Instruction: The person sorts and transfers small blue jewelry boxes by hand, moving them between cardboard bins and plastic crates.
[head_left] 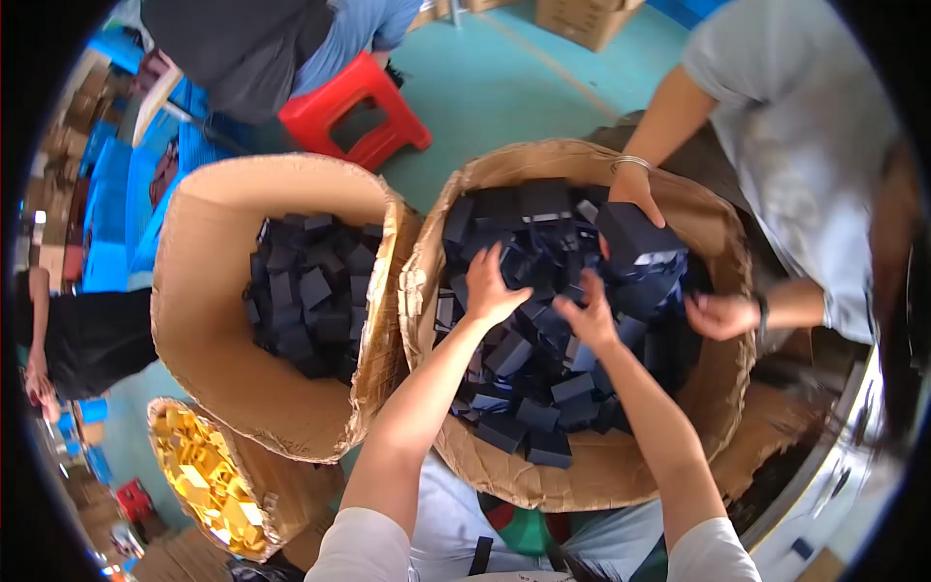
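Both my arms reach into a large cardboard carton [582, 493] heaped with small dark navy boxes [509, 351]. Over the middle of the heap, my left hand [495, 287] has its fingers apart and holds nothing. Just to its right, my right hand [592, 315] is also spread above the boxes, thumb and fingers parted. A co-worker's hand [635, 189] with a bracelet grips a larger dark box [635, 233] at the carton's far right. The co-worker's other hand [720, 315] hovers by the right rim.
To the left, a second carton [223, 209] holds more dark boxes. A smaller carton with yellow pieces [208, 475] stands at lower left. Beyond are a red stool [359, 112], a seated person [242, 48] and blue crates [112, 213]. Another person's hand [39, 388] shows far left.
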Available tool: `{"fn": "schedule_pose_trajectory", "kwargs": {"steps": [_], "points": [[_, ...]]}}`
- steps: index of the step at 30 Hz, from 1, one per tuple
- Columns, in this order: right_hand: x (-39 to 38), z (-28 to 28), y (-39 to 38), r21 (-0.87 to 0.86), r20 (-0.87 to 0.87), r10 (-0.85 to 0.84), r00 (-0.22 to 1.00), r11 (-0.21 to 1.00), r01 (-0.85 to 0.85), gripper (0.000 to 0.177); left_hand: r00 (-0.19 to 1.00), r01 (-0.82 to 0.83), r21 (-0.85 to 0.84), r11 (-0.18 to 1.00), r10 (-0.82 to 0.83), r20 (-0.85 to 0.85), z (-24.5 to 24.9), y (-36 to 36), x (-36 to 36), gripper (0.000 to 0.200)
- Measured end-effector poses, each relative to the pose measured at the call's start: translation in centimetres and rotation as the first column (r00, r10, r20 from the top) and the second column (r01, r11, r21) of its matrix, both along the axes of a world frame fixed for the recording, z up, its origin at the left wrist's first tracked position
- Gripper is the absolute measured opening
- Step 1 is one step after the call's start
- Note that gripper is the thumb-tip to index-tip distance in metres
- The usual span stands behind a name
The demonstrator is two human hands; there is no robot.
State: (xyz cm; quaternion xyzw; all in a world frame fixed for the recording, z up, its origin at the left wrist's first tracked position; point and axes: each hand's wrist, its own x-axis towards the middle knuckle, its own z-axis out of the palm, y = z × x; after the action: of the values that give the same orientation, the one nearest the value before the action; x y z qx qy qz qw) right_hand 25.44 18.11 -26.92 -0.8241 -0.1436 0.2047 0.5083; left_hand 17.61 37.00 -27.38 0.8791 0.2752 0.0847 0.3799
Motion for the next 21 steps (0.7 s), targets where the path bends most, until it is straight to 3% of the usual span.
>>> {"fn": "schedule_pose_trajectory", "kwargs": {"steps": [1,2,3,4,5,6,7,8,9,11,13,14,15,17,19,20,21], "points": [[2.5,3.6,2.6,-0.305,-0.320,-0.027,0.947,0.950,-0.075,0.076,0.998,0.000,-0.038,0.999,0.002,0.065,0.6,0.4,1.8,0.096],[4.8,-4.9,1.1,0.384,-0.433,0.101,0.896,0.920,0.082,0.058,0.996,0.036,0.021,0.999,-0.038,0.078,1.8,1.0,3.5,0.097],[7.0,-13.3,-0.3,0.840,-0.501,0.449,0.740,0.457,0.291,0.044,0.993,0.075,0.080,0.994,-0.082,0.087,2.0,1.8,5.3,0.098],[9.1,-9.0,3.7,0.441,-0.389,0.010,0.921,0.880,0.177,0.054,0.968,0.121,0.012,0.993,-0.121,0.218,-3.1,3.0,7.1,0.095],[9.9,-3.8,6.5,-0.232,-0.281,-0.204,0.938,0.963,0.140,0.069,0.927,0.184,-0.050,0.982,-0.156,0.342,-7.8,4.1,8.8,0.093],[11.2,-5.3,7.0,-0.235,-0.285,-0.213,0.935,0.961,0.147,0.072,0.914,0.204,0.176,0.963,-0.252,0.318,-4.3,5.0,9.9,0.102],[11.3,-4.4,8.4,-0.239,-0.293,-0.223,0.930,0.959,0.154,0.076,0.958,0.245,0.178,0.953,-0.210,-0.193,-1.4,5.4,10.4,0.105],[11.1,-3.2,9.1,-0.275,-0.305,-0.238,0.922,0.949,0.154,0.067,0.935,0.273,0.177,0.946,-0.217,-0.281,-2.3,5.6,10.9,0.106],[11.4,-3.0,9.4,-0.316,-0.371,-0.221,0.902,0.943,0.101,0.066,0.971,0.196,0.292,0.936,-0.143,-0.194,-2.8,5.0,11.0,0.105],[12.1,-4.8,8.8,-0.391,-0.431,-0.159,0.888,0.920,-0.025,0.058,0.982,0.144,0.352,0.925,-0.089,-0.168,-3.4,3.4,10.7,0.090],[10.1,-5.2,7.2,-0.159,-0.286,-0.090,0.954,0.986,0.046,0.050,0.992,0.084,0.441,0.894,-0.035,-0.117,-4.3,1.8,10.0,0.077],[8.7,-4.0,6.8,-0.030,-0.293,-0.073,0.953,0.997,0.068,0.046,0.996,0.079,0.459,0.885,-0.049,-0.076,-3.9,0.9,8.8,0.081],[7.0,-2.4,5.9,-0.071,-0.371,-0.126,0.920,0.992,0.107,0.044,0.997,0.075,0.482,0.873,-0.067,-0.033,-3.4,0.1,7.6,0.084],[4.2,1.1,4.5,0.055,-0.425,-0.106,0.899,0.988,0.142,0.044,0.993,0.115,0.313,0.943,-0.101,-0.058,0.1,-1.9,4.6,0.101],[1.4,2.9,2.4,0.191,-0.421,-0.073,0.904,0.967,0.167,0.041,0.994,0.113,0.196,0.974,-0.113,-0.013,3.3,-3.7,1.3,0.100],[0.1,3.5,0.7,0.114,-0.443,-0.051,0.895,0.987,0.113,0.048,0.992,0.107,0.141,0.984,-0.114,0.043,3.7,-4.9,-0.7,0.098],[-1.5,3.6,-1.1,0.163,-0.440,-0.008,0.898,0.983,0.089,0.058,0.991,0.100,0.096,0.990,-0.108,0.080,3.7,-6.3,-3.0,0.097]]}}
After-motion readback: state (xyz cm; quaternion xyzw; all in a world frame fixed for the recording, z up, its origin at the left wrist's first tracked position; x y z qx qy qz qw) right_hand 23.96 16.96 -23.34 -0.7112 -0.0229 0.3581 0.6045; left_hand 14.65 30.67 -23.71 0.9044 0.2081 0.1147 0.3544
